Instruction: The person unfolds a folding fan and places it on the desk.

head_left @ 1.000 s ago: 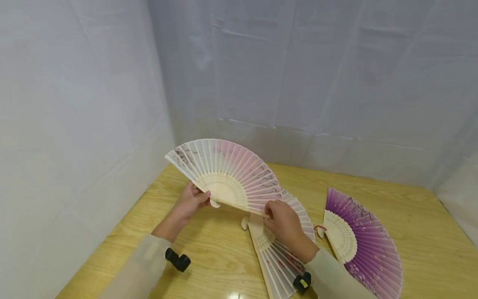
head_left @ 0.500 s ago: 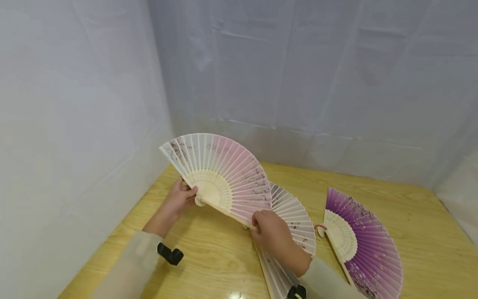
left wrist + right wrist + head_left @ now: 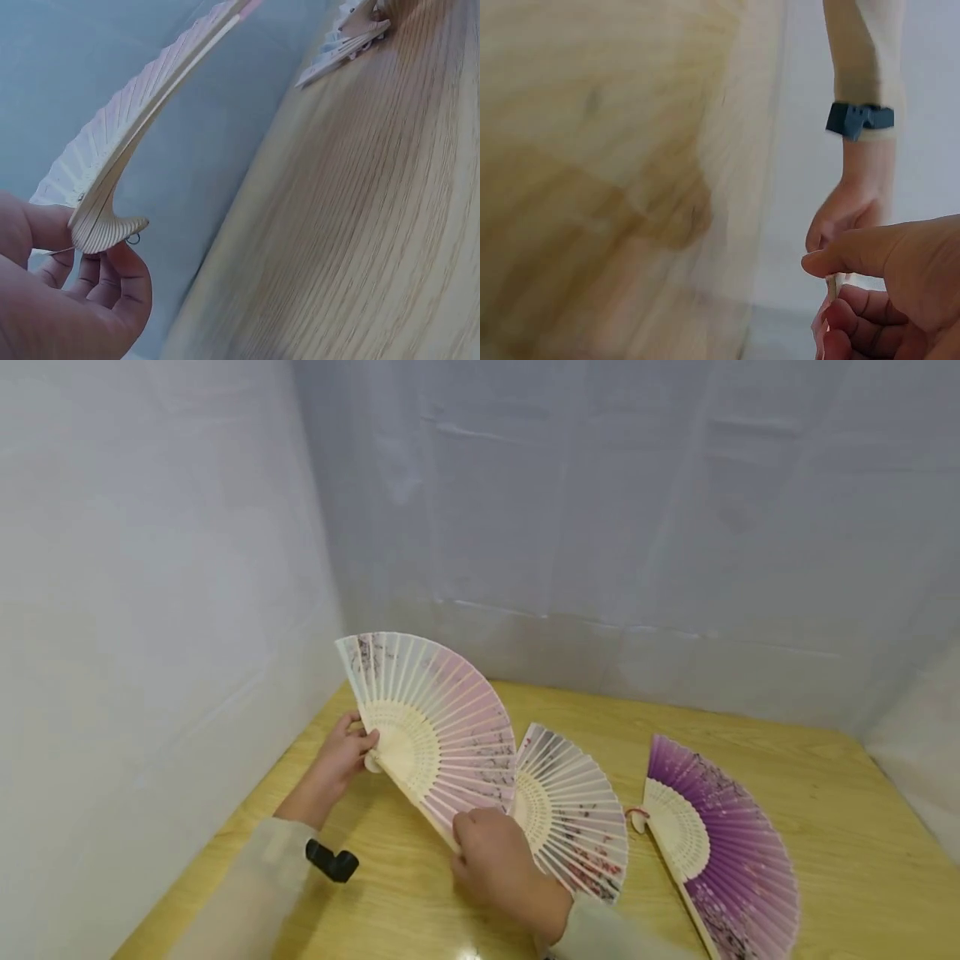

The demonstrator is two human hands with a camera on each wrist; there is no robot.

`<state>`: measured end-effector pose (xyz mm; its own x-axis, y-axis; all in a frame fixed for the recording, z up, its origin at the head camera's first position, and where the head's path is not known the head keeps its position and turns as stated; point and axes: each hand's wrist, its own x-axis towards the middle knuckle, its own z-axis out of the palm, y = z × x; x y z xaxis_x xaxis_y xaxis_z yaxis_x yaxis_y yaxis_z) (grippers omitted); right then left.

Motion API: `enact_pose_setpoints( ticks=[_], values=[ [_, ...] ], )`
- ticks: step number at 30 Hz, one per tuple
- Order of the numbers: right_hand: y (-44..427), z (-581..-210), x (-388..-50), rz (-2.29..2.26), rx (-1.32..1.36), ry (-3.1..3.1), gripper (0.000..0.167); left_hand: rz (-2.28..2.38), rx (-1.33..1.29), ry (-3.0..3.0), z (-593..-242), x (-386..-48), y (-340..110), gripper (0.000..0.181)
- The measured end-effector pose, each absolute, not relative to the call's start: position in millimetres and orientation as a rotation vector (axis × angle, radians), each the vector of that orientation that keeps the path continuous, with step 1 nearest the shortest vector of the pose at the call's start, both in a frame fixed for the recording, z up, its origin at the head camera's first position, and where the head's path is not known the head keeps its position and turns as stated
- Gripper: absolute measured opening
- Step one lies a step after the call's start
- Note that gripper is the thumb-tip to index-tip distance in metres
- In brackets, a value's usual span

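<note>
A spread folding fan point(image 3: 442, 710), pale blue fading into pink with dark blossom prints and cream ribs, is held up off the table between both hands. My left hand point(image 3: 337, 764) pinches it near the pivot, thumb in front and fingers behind. In the left wrist view the ribs' stacked lower ends and a small metal ring point(image 3: 133, 238) show beside the fingers. My right hand point(image 3: 498, 864) grips the fan's near guard stick at its outer end. Behind that hand lies a white fan point(image 3: 585, 818) with grey and red flowers, spread and partly covered.
To the right, a spread purple fan point(image 3: 738, 852) with a red cord at its pivot lies on the wooden table point(image 3: 840, 802). White sheeting point(image 3: 570, 510) hangs behind and at both sides. Each wrist wears a small black camera.
The pink and blue fan has swung clockwise. My right hand has moved left and toward the body with its end stick, and my left hand slightly left. More of the white fan's flowered part shows.
</note>
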<state>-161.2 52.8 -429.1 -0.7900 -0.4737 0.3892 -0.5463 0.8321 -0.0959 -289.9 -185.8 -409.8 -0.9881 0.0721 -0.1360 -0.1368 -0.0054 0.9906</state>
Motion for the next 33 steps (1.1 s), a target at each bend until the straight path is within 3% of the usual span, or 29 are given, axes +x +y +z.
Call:
enact_pose_setpoints(
  ticks=[14, 33],
  values=[
    [-9.0, -439.9, -147.1, 0.145, 0.783, -2.876, 0.023, 2.069, 0.103, 2.169, -436.1, -301.2, -213.3, 0.052],
    [-67.1, -445.7, -145.5, -0.006, 0.812, -3.046, 0.032, 1.428, 0.095, 2.537, -435.4, -318.4, -214.9, 0.046]
  ],
)
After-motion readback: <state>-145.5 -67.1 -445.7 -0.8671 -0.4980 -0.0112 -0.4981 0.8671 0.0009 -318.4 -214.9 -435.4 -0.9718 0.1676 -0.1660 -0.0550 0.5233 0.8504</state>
